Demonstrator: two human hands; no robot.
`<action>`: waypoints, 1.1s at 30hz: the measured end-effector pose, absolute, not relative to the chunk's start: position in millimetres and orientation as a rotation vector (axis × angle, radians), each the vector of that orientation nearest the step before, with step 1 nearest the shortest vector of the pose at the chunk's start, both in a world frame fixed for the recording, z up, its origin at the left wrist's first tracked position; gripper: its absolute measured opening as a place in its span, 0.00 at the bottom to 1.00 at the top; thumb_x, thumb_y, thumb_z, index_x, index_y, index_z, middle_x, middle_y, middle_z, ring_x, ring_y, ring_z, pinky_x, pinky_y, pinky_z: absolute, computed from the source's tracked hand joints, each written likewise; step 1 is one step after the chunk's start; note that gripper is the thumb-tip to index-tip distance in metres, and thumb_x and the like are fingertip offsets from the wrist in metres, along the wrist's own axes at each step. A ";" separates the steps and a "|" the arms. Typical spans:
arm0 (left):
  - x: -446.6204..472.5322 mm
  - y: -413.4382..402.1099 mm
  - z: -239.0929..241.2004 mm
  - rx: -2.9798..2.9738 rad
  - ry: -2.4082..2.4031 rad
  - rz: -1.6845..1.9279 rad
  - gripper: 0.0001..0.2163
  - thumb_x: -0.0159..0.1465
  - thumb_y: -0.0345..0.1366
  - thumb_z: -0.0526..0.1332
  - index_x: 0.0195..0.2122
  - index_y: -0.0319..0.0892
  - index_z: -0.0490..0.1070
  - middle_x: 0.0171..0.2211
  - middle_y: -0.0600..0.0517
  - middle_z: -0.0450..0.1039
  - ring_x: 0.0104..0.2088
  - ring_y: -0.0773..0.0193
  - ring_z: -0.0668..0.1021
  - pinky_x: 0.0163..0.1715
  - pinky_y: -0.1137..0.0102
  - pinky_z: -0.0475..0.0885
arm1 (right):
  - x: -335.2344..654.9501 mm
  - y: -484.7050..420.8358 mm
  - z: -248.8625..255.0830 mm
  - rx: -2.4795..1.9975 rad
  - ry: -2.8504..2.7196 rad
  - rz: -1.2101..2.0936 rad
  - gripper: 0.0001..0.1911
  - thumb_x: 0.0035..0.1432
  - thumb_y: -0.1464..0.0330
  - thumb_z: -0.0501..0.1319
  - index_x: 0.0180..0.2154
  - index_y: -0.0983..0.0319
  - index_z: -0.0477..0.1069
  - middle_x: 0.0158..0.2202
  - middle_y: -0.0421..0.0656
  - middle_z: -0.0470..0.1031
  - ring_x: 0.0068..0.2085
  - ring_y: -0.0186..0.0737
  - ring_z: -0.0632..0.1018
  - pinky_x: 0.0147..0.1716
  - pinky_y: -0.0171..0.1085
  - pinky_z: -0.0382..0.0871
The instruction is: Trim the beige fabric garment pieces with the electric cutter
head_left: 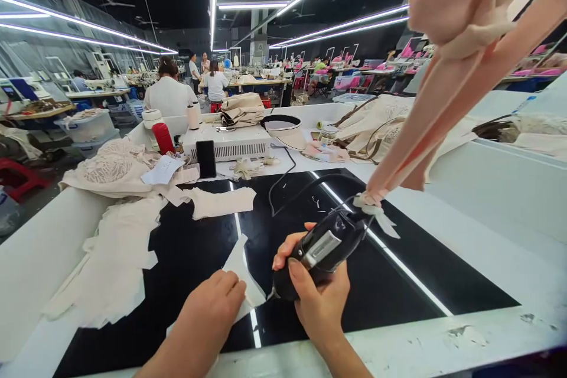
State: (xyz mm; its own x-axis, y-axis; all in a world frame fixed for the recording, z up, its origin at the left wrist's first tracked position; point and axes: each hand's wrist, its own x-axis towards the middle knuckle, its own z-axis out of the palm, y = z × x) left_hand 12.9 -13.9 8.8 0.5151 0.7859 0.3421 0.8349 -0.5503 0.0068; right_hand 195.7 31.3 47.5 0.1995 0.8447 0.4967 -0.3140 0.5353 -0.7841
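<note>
My right hand (316, 295) is wrapped round a black and silver handheld cutting tool (325, 245), whose tip meets a knotted end of a long pink fabric strip (443, 100) that hangs down from the upper right. My left hand (212, 307) lies with fingers curled on a small white fabric piece (241, 271) on the black table surface (376, 283). A black cord (283, 177) runs from the tool toward the back.
Cream fabric pieces (115, 260) pile up at the left of the table. A white box unit (230, 142), a red spool (163, 137), a round tub (283, 129) and more fabric stand at the back. Other people work at distant tables.
</note>
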 end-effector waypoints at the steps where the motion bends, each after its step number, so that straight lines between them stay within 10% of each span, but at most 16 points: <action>1: 13.1 -12.0 10.0 -2.647 -1.309 -0.534 0.14 0.66 0.15 0.54 0.38 0.41 0.72 0.36 0.51 0.76 0.33 0.59 0.80 0.32 0.67 0.79 | 195.1 31.2 46.4 -0.589 -1.090 0.890 0.20 0.64 0.66 0.71 0.54 0.52 0.69 0.35 0.36 0.78 0.27 0.33 0.79 0.28 0.34 0.78; 10: 20.9 4.6 -2.4 -2.905 -0.846 -0.733 0.12 0.77 0.24 0.51 0.48 0.39 0.74 0.42 0.47 0.79 0.45 0.61 0.83 0.47 0.69 0.82 | 187.3 27.2 43.0 -0.606 -1.046 0.904 0.23 0.63 0.63 0.73 0.54 0.54 0.66 0.34 0.37 0.77 0.27 0.34 0.78 0.26 0.33 0.76; 33: 5.5 9.3 -12.5 -2.982 -0.980 -0.758 0.11 0.75 0.24 0.54 0.55 0.39 0.71 0.49 0.44 0.79 0.49 0.59 0.81 0.51 0.68 0.82 | 180.8 39.7 45.3 -0.638 -1.062 0.835 0.20 0.62 0.61 0.72 0.51 0.54 0.68 0.32 0.37 0.76 0.25 0.34 0.77 0.24 0.33 0.77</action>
